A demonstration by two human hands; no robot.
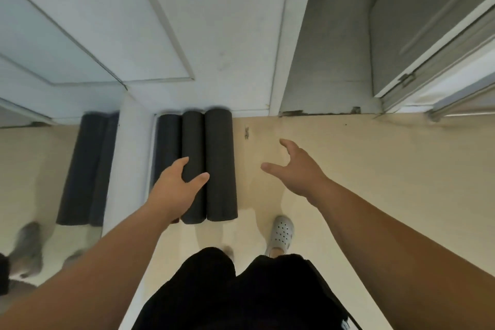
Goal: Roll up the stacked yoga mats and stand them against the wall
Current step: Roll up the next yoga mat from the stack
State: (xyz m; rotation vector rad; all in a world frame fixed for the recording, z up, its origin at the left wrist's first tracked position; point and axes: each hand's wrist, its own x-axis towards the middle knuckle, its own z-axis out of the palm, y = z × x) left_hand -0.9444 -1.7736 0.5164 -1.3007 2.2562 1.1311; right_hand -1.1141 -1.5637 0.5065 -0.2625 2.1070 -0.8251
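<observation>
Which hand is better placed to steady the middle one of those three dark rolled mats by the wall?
Left. The left hand curls round the middle dark grey rolled yoga mat; the right hand hovers open, apart, touching nothing.

Beige floor (375, 169) meets white panelled wall (214, 35) — mirror (40, 169) left.

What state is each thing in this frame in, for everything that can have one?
left mat: rolled up, at the wall.
middle mat: rolled up, gripped by the left hand.
right mat: rolled up, touching the middle mat, untouched by either hand.
right hand: fingers spread, holding nothing.
door: open.
</observation>
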